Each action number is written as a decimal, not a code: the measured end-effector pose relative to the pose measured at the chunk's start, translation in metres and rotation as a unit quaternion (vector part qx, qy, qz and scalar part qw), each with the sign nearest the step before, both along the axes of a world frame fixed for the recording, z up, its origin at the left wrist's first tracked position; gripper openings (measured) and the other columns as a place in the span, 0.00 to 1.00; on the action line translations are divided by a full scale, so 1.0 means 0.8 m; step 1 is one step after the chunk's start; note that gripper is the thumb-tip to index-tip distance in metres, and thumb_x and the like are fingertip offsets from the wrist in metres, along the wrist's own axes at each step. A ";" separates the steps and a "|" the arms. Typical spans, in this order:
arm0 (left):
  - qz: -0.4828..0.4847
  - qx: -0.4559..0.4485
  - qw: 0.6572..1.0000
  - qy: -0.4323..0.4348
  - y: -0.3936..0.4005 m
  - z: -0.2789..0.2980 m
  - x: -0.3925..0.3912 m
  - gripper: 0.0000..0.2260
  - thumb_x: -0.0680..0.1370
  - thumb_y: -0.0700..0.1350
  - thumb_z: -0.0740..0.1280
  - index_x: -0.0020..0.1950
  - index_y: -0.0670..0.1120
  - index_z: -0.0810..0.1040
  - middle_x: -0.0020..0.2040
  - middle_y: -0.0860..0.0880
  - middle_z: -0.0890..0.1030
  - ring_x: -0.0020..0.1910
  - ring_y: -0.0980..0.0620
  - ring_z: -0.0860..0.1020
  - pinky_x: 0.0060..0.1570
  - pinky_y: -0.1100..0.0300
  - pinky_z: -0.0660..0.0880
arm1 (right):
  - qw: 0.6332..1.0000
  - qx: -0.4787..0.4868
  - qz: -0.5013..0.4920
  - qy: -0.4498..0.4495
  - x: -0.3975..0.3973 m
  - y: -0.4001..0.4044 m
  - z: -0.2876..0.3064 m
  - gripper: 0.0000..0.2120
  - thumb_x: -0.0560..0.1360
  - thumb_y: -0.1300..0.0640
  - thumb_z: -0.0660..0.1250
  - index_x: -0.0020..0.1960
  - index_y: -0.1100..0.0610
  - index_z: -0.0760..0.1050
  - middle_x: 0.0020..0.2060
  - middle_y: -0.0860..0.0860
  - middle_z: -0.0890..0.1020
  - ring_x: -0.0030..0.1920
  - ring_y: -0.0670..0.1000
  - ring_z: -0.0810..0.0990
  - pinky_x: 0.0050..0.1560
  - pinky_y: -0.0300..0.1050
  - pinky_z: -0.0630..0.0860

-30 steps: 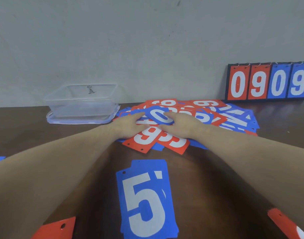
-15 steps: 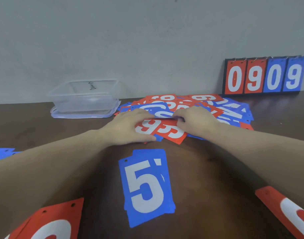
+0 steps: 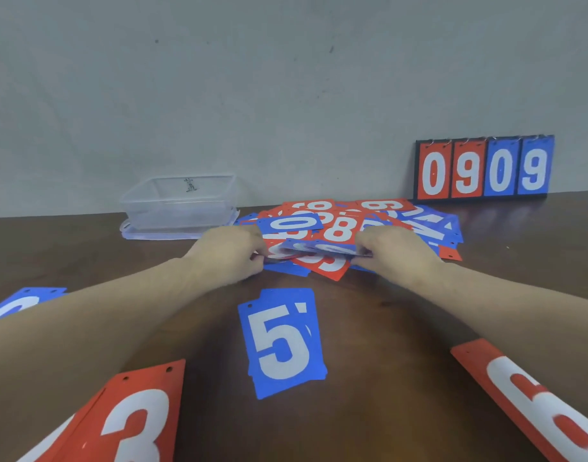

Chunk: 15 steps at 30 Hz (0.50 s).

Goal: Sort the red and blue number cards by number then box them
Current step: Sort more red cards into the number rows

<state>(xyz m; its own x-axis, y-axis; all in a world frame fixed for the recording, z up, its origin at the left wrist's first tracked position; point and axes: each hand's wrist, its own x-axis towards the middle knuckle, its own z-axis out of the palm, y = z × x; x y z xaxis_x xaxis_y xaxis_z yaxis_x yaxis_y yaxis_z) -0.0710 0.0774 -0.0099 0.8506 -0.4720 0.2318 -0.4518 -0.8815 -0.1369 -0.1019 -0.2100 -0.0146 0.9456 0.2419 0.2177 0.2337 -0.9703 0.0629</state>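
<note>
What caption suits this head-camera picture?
Both hands lift a blue number card from the red-and-blue pile beside a clear plastic box.

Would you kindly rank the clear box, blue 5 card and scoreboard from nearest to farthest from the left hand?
1. Blue 5 card, just below the left hand.
2. Clear box, behind it, slightly left.
3. Scoreboard, far right at the wall.

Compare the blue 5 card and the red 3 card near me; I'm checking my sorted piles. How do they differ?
The blue 5 card is blue and shows wholly, while the red 3 card is red and cut off by the picture's lower edge. The blue 5 card lies centred between the arms; the red 3 card lies lower left. Both lie flat on the table, with white numerals and punched holes.
</note>
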 end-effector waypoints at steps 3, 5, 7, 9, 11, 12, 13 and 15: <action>0.012 -0.031 0.997 -0.074 0.009 0.007 -0.015 0.12 0.78 0.49 0.65 0.58 0.57 0.84 0.52 0.52 0.75 0.53 0.49 0.77 0.37 0.57 0.66 | 0.997 0.017 0.042 0.068 -0.009 0.002 0.006 0.09 0.79 0.43 0.68 0.51 0.49 0.77 0.50 0.45 0.81 0.48 0.47 0.75 0.44 0.41 0.71; 0.051 -0.055 0.994 -0.080 0.016 0.013 -0.025 0.12 0.79 0.49 0.64 0.58 0.61 0.83 0.51 0.52 0.77 0.51 0.47 0.79 0.38 0.58 0.67 | 0.993 -0.007 0.078 0.087 -0.016 0.003 0.011 0.12 0.80 0.46 0.67 0.60 0.49 0.80 0.52 0.44 0.78 0.52 0.46 0.73 0.47 0.39 0.68; 0.089 -0.087 0.990 -0.073 0.024 0.018 -0.032 0.13 0.78 0.50 0.64 0.58 0.63 0.83 0.53 0.53 0.82 0.52 0.47 0.79 0.39 0.58 0.68 | 0.993 -0.033 0.099 0.059 -0.024 0.004 0.016 0.13 0.82 0.50 0.64 0.65 0.47 0.80 0.56 0.46 0.79 0.57 0.47 0.74 0.51 0.39 0.68; 0.112 -0.152 0.980 -0.062 0.032 0.023 -0.038 0.12 0.78 0.49 0.65 0.56 0.62 0.83 0.52 0.54 0.84 0.51 0.47 0.79 0.40 0.58 0.69 | 0.995 -0.035 0.087 -0.016 -0.030 0.004 0.017 0.15 0.82 0.52 0.62 0.67 0.44 0.79 0.57 0.49 0.81 0.60 0.51 0.75 0.51 0.42 0.68; 0.125 -0.233 0.963 -0.039 0.042 0.028 -0.047 0.11 0.78 0.46 0.64 0.53 0.58 0.83 0.49 0.54 0.85 0.46 0.48 0.79 0.37 0.58 0.69 | 0.997 0.028 0.033 -0.062 -0.043 0.010 0.023 0.17 0.83 0.53 0.59 0.69 0.43 0.77 0.58 0.49 0.83 0.59 0.53 0.78 0.47 0.44 0.69; 0.131 -0.270 0.953 -0.027 0.045 0.030 -0.052 0.10 0.78 0.45 0.64 0.52 0.56 0.82 0.47 0.54 0.84 0.43 0.48 0.78 0.35 0.58 0.68 | 0.995 0.069 0.010 -0.070 -0.049 0.014 0.026 0.17 0.83 0.53 0.58 0.69 0.43 0.77 0.58 0.49 0.84 0.57 0.54 0.79 0.46 0.45 0.71; 0.140 -0.300 0.943 -0.016 0.049 0.032 -0.056 0.09 0.78 0.44 0.63 0.52 0.54 0.81 0.45 0.54 0.84 0.42 0.49 0.77 0.35 0.59 0.67 | 0.992 0.101 -0.004 -0.070 -0.054 0.018 0.027 0.17 0.84 0.54 0.57 0.70 0.45 0.76 0.58 0.49 0.84 0.56 0.55 0.80 0.47 0.46 0.73; 0.157 -0.343 0.926 0.005 0.057 0.036 -0.063 0.08 0.79 0.43 0.63 0.56 0.51 0.79 0.48 0.55 0.83 0.44 0.50 0.77 0.37 0.59 0.67 | 0.990 0.134 -0.027 -0.047 -0.061 0.026 0.026 0.19 0.84 0.56 0.55 0.71 0.48 0.74 0.61 0.51 0.83 0.56 0.56 0.80 0.47 0.47 0.74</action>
<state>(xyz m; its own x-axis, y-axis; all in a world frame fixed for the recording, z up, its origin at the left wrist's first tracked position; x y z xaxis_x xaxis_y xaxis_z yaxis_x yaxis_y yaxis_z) -0.1218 0.1229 0.0186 0.9243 0.0540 0.3779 -0.1576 -0.8477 0.5065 -0.1510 -0.1888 0.0063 0.9281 0.1128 0.3549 0.1857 -0.9663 -0.1785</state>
